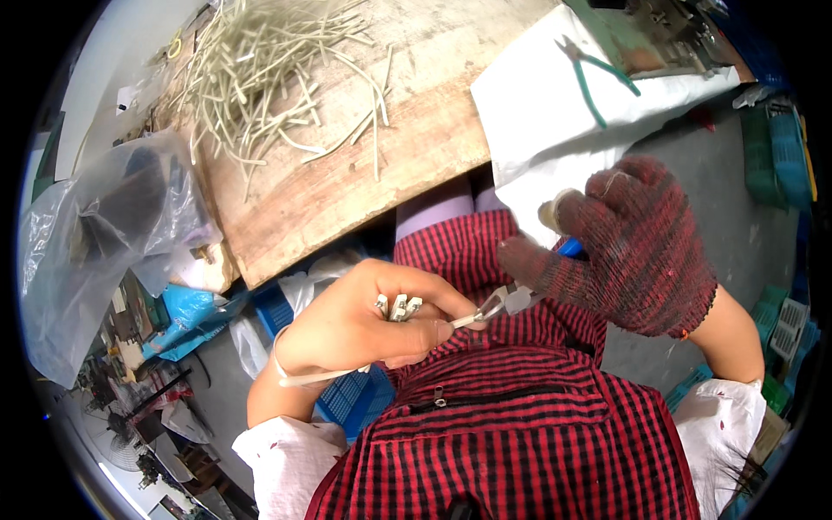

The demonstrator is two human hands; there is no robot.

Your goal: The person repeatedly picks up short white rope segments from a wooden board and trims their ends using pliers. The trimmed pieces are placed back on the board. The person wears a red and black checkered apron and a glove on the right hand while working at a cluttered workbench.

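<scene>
My bare left hand (373, 325) is closed around several cream sleeved strands (400, 308) with small metal ends showing above the fingers. Between its thumb and forefinger it pinches another strand, angled up to the right. My right hand (611, 247), in a dark red knitted glove with something yellowish round one fingertip, grips a tool with a blue handle (568, 248). The tool's metal end (503, 299), with a small translucent piece beside it, meets the pinched strand's tip. Both hands are over the red-and-black checked apron (485, 407).
A wooden table (433, 130) holds a loose heap of cream strands (251, 78). Green-handled pliers (598, 87) lie on white sheeting (529, 104) at the right. A clear plastic bag (104, 225) is at the left. Blue crates (347, 399) sit below, and baskets (763, 147) line the right side.
</scene>
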